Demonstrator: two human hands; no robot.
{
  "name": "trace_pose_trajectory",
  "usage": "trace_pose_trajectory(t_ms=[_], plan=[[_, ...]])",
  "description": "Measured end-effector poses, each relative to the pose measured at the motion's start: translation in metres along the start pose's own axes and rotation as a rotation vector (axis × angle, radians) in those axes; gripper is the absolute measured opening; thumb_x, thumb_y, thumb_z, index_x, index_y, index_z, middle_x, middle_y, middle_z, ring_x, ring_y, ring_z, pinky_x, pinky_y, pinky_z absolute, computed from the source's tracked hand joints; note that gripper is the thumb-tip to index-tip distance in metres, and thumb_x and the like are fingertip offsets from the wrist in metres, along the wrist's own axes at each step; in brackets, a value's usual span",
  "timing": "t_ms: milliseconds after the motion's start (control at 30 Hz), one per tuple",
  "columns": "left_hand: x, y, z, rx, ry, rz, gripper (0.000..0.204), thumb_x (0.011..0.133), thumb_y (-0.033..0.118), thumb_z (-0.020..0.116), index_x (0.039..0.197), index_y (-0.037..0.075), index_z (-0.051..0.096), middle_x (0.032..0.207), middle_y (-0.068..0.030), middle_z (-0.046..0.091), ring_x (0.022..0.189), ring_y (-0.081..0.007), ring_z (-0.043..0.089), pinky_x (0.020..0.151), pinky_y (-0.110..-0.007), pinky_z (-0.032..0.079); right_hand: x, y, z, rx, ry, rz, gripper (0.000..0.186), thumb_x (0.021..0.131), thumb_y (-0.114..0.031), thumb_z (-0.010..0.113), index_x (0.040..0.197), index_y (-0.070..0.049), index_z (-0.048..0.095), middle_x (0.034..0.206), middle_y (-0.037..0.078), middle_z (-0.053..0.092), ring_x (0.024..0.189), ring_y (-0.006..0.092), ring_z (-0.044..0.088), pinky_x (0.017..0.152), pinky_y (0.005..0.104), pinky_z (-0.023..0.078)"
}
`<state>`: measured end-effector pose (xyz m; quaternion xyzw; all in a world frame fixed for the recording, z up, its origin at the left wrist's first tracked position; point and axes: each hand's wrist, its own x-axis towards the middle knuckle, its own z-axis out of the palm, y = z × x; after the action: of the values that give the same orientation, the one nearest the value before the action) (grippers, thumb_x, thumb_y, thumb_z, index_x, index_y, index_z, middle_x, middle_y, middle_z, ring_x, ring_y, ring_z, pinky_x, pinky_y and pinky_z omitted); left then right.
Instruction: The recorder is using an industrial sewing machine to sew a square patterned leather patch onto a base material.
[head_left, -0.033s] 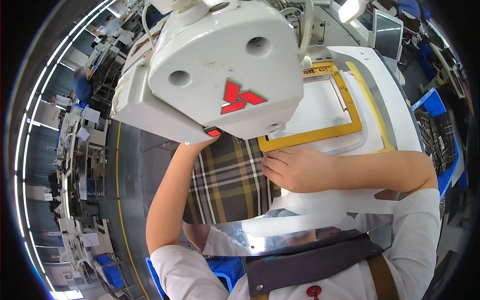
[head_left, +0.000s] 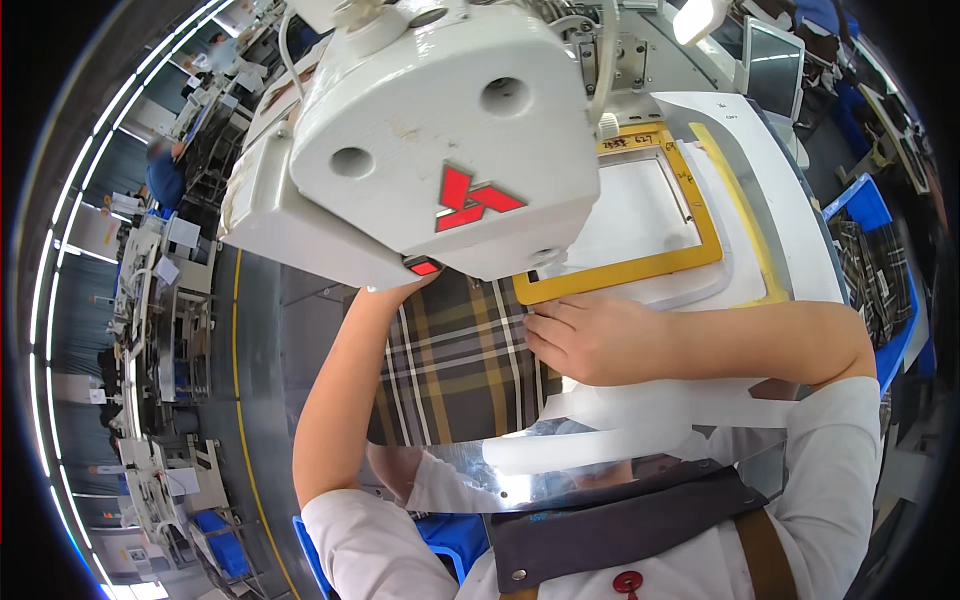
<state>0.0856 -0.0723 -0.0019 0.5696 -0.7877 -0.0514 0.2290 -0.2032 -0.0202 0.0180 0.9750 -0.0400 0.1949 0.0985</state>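
Observation:
A dark plaid cloth with white and tan stripes lies under the white sewing machine head. My right hand rests at the cloth's right edge, its fingers curled together with the tips on that edge. Just beyond those fingers is the front corner of a yellow clamp frame. My left hand reaches in at the cloth's far left. The machine head covers its fingers, so what they do is hidden.
White sheets and a shiny metal surface lie nearer to me. A monitor stands at the back right. On the right, a blue chair holds more plaid cloth. Other workstations line the aisle at left.
The machine head appears slightly further left in the picture. Both hands and the plaid cloth keep nearly the same places.

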Motion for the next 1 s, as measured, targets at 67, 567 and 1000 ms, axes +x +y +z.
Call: trace_pose_trajectory(t_ms=[67, 567, 1000], plan=[[0.006, 0.007, -0.011, -0.007, -0.071, -0.009, 0.03, 0.078, 0.026, 0.073, 0.103, 0.01, 0.068, 0.11, -0.0071, 0.066, 0.106, -0.0249, 0.059, 0.092, -0.04, 0.045, -0.007, 0.001, -0.002, -0.051, 0.081, 0.002, 0.02, 0.077, -0.017, 0.057, 0.084, 0.0, 0.063, 0.088, 0.011, 0.063, 0.084, 0.0238, 0.061, 0.074, 0.0312, 0.049], [0.044, 0.033, 0.016, -0.123, -0.076, -0.028, 0.041, 0.074, 0.021, 0.079, 0.11, 0.006, 0.065, 0.105, -0.008, 0.067, 0.097, -0.0233, 0.062, 0.088, -0.038, 0.048, -0.132, 0.014, -0.081, -0.146, -0.142, 0.561, 0.012, 0.071, -0.01, 0.063, 0.081, -0.005, 0.065, 0.085, 0.004, 0.055, 0.084, 0.0199, 0.054, 0.069, 0.0304, 0.047], [0.039, 0.029, 0.024, -0.284, -0.056, -0.174, 0.035, 0.077, 0.019, 0.074, 0.108, 0.005, 0.065, 0.103, -0.0099, 0.067, 0.095, -0.0251, 0.063, 0.086, -0.038, 0.048, -0.137, 0.07, -0.077, 0.151, 0.14, 0.794, 0.015, 0.082, -0.005, 0.057, 0.093, -0.006, 0.067, 0.091, 0.01, 0.064, 0.086, 0.0291, 0.06, 0.076, 0.0383, 0.049]])
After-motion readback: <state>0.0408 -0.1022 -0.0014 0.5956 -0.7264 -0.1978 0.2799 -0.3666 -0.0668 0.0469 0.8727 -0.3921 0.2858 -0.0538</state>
